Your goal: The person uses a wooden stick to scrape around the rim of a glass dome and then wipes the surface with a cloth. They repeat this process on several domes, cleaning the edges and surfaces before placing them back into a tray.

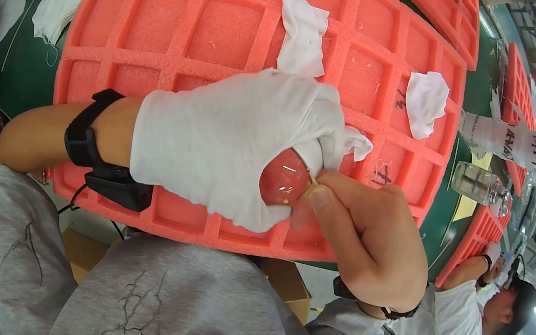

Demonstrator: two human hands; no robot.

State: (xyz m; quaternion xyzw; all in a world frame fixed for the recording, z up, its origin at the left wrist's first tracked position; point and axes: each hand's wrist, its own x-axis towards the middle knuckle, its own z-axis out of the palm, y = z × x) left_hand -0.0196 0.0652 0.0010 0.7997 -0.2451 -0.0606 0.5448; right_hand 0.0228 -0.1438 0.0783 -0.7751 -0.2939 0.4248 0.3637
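Note:
My left hand (pixel 230 140), in a white glove, is closed around a round glossy disc (pixel 282 182) that looks see-through, with red showing in it and lights reflecting off it. A bit of white cloth seems folded between the gloved fingers and the disc's upper edge. My bare right hand (pixel 375 241) pinches a thin pale stick (pixel 312 177), its tip at the disc's right edge. Both hands are over a red foam tray (pixel 220 72) divided into square pockets. A small crumpled white cloth (pixel 358 144) lies just beyond the right fingers.
More white cloths (pixel 303 36) lie on the tray, one cloth (pixel 425 105) at right. White fabric (pixel 61 3) sits on the green table (pixel 29 70) at left. Rightward are a clear glass bottle (pixel 481 185), a wrapped post (pixel 507 141), other red trays (pixel 440 12) and a co-worker (pixel 462 314).

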